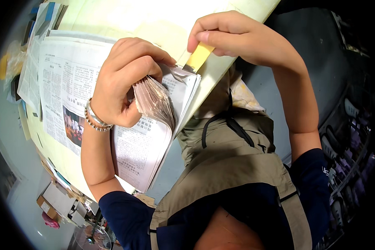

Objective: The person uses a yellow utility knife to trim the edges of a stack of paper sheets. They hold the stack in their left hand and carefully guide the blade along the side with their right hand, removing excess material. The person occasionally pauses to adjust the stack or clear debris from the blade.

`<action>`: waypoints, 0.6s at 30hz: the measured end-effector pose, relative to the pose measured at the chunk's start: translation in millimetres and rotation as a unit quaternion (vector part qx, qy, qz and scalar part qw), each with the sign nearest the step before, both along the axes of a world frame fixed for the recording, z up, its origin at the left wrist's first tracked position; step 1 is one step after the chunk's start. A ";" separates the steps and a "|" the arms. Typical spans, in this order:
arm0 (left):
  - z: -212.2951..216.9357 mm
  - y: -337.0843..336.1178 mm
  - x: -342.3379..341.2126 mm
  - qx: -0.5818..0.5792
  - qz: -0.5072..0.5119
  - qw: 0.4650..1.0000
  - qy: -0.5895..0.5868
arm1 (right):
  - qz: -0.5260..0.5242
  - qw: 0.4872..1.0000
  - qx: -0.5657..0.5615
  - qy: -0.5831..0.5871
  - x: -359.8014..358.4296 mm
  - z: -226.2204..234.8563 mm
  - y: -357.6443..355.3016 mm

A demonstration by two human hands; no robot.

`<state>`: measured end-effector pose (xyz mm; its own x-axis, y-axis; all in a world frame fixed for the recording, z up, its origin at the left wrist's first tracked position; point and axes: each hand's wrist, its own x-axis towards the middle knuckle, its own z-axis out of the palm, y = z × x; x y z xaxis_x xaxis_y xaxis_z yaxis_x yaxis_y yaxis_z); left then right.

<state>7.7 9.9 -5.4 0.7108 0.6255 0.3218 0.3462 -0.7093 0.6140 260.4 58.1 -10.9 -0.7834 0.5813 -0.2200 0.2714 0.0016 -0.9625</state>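
A thick stack of newspaper pages [154,100] is bent up and curled over, its ragged brownish edges fanned out. Around it my left hand [127,81] is closed, with a silver bracelet and a beaded one at the wrist. The left fingertips reach down to the paper by the table edge. My right hand [225,35] pinches a flat yellow strip [199,57] between thumb and fingers. The strip slants down, and its darker lower end meets the corner of the newspaper [143,150]. Its exact kind I cannot make out.
More newspaper sheets [56,83] lie spread to the left on the pale yellow-green table [141,18]. The table's edge runs diagonally past my khaki apron [233,166]. Boxes [56,200] stand at the lower left, and dark racks [346,162] line the right side.
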 end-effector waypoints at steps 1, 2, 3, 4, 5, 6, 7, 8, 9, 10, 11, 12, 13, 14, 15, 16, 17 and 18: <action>-0.1 -0.9 -0.4 0.000 0.004 1.000 0.005 | 0.008 1.000 -0.015 0.001 -2.2 2.5 -0.6; 0.1 -1.2 -0.2 0.002 0.004 1.000 0.007 | 0.015 0.999 -0.029 0.003 -3.0 3.6 -1.0; 0.3 -0.7 0.1 0.004 0.004 1.000 0.007 | 0.008 1.000 -0.011 0.008 -1.6 1.6 -1.6; 0.1 -0.4 0.3 0.005 0.003 1.000 0.008 | 0.006 1.000 -0.017 -0.002 0.4 3.8 -2.4; -0.8 -0.2 0.3 0.006 0.001 1.000 0.006 | 0.004 1.000 -0.023 -0.012 2.6 7.8 -3.3; -1.6 -0.2 0.5 0.007 0.000 1.000 0.005 | 0.002 0.999 -0.029 -0.022 4.9 10.1 -4.4; -2.5 -0.2 0.7 0.008 -0.001 1.000 0.003 | -0.003 0.999 -0.030 -0.023 7.3 10.2 -5.6; -2.6 0.2 1.2 0.008 -0.001 1.000 0.005 | -0.009 0.999 -0.031 -0.024 9.6 10.2 -6.8; -1.0 -0.6 1.1 0.009 0.002 1.000 0.007 | -0.011 0.999 -0.032 -0.025 10.3 10.8 -7.8; 0.0 -1.4 0.9 0.009 0.005 1.000 0.009 | -0.014 0.999 -0.027 -0.014 10.3 8.7 -8.6; -0.1 -2.3 0.2 0.011 0.005 1.000 0.009 | -0.016 1.000 -0.023 -0.003 10.1 3.8 -9.6; -1.4 -2.1 -0.6 0.013 0.004 1.000 0.008 | -0.020 1.000 -0.018 0.008 10.0 -1.1 -11.3; -2.4 -2.0 -1.3 0.016 0.003 1.000 0.006 | -0.015 1.000 -0.006 0.021 7.5 -4.7 -14.7; -2.1 -1.9 -2.0 0.012 0.001 1.000 0.005 | -0.010 0.999 0.007 0.034 3.2 -7.9 -18.5; -1.7 -1.3 -2.5 0.009 -0.001 1.000 0.003 | -0.006 0.999 0.020 0.046 1.2 -9.0 -21.5; -2.0 -0.9 -2.7 0.005 -0.002 1.000 0.000 | -0.005 0.999 0.001 0.039 2.6 -6.7 -22.3; -3.3 -0.5 -2.6 0.012 -0.004 1.000 -0.005 | -0.003 0.999 -0.019 0.032 5.3 -2.8 -22.2; -2.5 -1.5 -4.0 0.018 -0.002 1.000 -0.006 | 0.002 0.999 -0.039 0.028 6.6 0.1 -22.8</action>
<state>3.7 8.4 -7.9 0.7086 0.6109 0.3530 0.3365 -0.7323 0.5920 267.0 35.2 -10.7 -0.7984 0.5609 -0.2191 0.2165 -0.0721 -0.9736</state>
